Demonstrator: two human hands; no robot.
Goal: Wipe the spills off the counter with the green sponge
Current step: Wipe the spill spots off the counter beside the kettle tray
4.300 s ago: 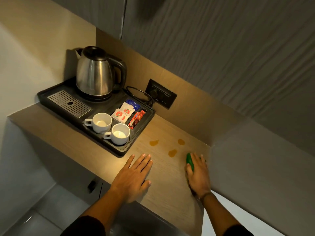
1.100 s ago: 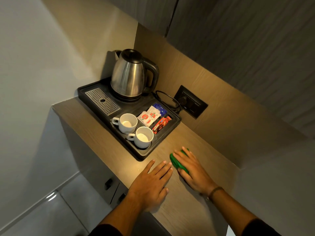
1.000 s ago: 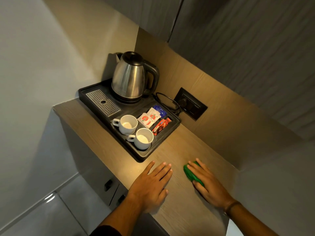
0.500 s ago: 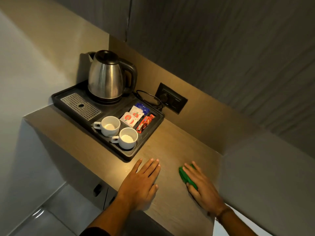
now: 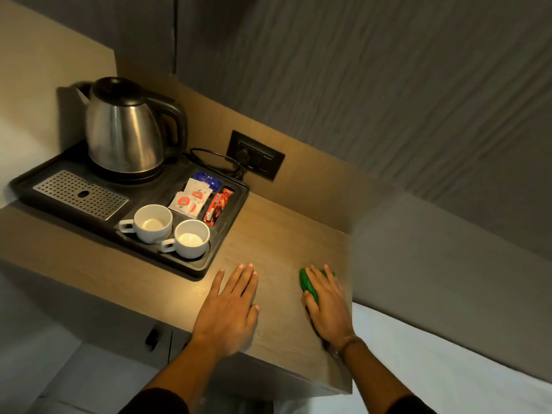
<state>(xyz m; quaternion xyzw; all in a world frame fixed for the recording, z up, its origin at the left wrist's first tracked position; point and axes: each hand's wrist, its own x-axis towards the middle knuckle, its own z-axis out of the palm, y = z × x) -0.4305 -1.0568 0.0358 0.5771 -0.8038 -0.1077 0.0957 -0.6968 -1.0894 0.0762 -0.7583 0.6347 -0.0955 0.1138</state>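
Note:
My right hand (image 5: 327, 306) presses flat on the green sponge (image 5: 307, 283) near the right edge of the wooden counter (image 5: 277, 234). Only the sponge's left side and a far corner show past my fingers. My left hand (image 5: 230, 309) lies palm down on the counter near its front edge, fingers spread, holding nothing. No orange spill marks show on the counter surface between the hands and the wall.
A black tray (image 5: 209, 264) sits at the left with a steel kettle (image 5: 125, 132), two white cups (image 5: 153, 222), sachets (image 5: 194, 198) and a metal drip grille (image 5: 80, 194). A wall socket (image 5: 255, 158) with a cord is behind. A grey wall (image 5: 433, 249) borders the counter's right edge.
Orange spill spots seen earlier on the counter are gone. My right hand with the sponge swept left toward the tray, then back to the right edge. My left hand stayed planted.

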